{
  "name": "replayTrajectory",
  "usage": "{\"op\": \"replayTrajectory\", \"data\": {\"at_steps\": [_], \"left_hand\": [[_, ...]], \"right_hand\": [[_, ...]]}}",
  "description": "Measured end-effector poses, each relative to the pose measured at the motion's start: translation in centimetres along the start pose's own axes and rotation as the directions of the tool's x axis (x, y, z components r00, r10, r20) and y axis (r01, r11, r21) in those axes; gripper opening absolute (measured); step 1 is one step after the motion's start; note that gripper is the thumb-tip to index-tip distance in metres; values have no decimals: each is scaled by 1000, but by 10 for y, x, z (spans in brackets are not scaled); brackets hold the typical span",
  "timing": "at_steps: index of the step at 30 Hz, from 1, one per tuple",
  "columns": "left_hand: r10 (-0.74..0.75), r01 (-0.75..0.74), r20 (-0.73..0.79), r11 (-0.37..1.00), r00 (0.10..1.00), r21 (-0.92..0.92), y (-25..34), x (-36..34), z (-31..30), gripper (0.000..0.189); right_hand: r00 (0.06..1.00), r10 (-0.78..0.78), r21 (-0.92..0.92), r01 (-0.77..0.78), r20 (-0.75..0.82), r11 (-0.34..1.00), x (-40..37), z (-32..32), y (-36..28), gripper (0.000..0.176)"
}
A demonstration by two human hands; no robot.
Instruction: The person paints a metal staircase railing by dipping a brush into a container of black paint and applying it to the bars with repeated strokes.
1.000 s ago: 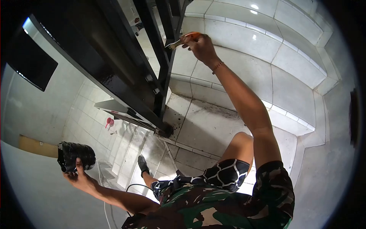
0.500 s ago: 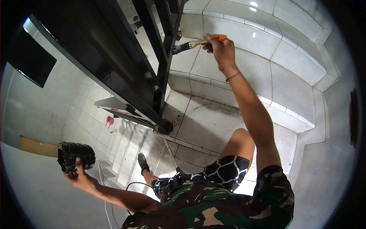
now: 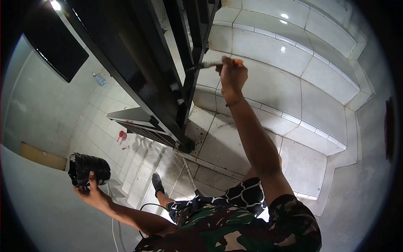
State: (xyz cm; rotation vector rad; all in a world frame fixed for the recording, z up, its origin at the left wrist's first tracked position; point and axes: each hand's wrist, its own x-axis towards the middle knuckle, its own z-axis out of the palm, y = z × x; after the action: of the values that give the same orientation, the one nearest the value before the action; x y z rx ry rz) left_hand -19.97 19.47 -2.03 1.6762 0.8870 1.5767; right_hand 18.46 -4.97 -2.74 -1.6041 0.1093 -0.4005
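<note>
My right hand (image 3: 233, 77) is closed around the orange handle of a paintbrush (image 3: 205, 65). The brush's dark bristles overlap an upright bar of the black metal railing (image 3: 187, 84). Out to the left, my left hand (image 3: 94, 195) grips a paint container (image 3: 90, 169) coated in black, its thumb along the side. The container is tilted, with its opening toward the left. Glossy black covers the railing's broad panel (image 3: 126, 50).
White tiled steps (image 3: 264, 80) rise on the right. Black drips spot the tile (image 3: 205, 132) by the railing's foot. Lower on the left floor are a pink dipper (image 3: 121, 135) and a clear bottle (image 3: 99, 79). A pale cable (image 3: 112, 218) hangs near my left arm.
My right hand has moved left and down with the brush, whose bristles now overlap the upright bar. The view has shifted a little, and the bottle has come into sight.
</note>
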Motion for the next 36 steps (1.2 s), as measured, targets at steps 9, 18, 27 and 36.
{"op": "replayTrajectory", "data": {"at_steps": [9,18,27,36], "left_hand": [[33,-33,-39,999,999,-8,-7,6,-8,48],[14,-15,-36,1000,999,-23,-13,7,-11,62],[81,-81,-26,997,996,0,-4,7,-8,49],[-7,8,19,999,1000,-42,-9,3,-1,55]], "right_hand": [[785,-501,186,589,-365,787,61,10,-115,17],[918,-368,843,314,-150,438,45,-7,-134,18],[911,407,727,-236,-65,645,-45,3,64,19],[885,-381,-102,367,-269,925,-8,20,18,15]]}}
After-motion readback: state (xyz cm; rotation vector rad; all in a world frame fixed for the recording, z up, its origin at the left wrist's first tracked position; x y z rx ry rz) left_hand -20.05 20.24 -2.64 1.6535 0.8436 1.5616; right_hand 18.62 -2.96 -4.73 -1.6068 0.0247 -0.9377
